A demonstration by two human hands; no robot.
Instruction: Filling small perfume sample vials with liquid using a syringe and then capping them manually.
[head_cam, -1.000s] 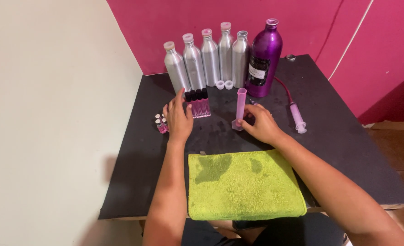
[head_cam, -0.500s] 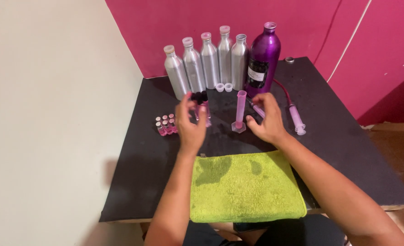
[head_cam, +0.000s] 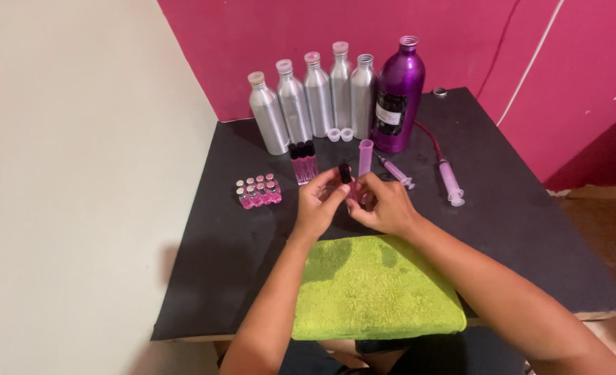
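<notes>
Above the middle of the black table [head_cam: 530,229], just beyond the green towel [head_cam: 374,288], a small vial [head_cam: 347,182] with a black cap and pink contents is being held between both hands. The left hand [head_cam: 318,205] is pinching the vial from the left with thumb and fingertips near the cap, and the right hand [head_cam: 384,205] is gripping its lower part from the right, so both hands are closing on the same vial; how firmly they are pressing cannot be told. The vial is standing roughly upright and is raised off the table surface. Directly behind it a pink tube [head_cam: 365,157] is standing upright, partly hidden by the fingers. To the left of the hands three more capped vials [head_cam: 303,162] are standing together, and farther left a cluster of small pink bottles [head_cam: 258,191] with pale tops is sitting in rows. To the right a small syringe [head_cam: 395,172] is lying at a slant, and a larger syringe [head_cam: 451,182] is lying beyond it, joined to a thin red hose [head_cam: 429,137]. Along the pink wall [head_cam: 252,42] five silver bottles [head_cam: 318,94] are standing in a row, with two white caps [head_cam: 340,134] at their feet and a tall purple bottle [head_cam: 397,96] at the right end. A small dark cap [head_cam: 440,91] is lying near the table's far edge.
</notes>
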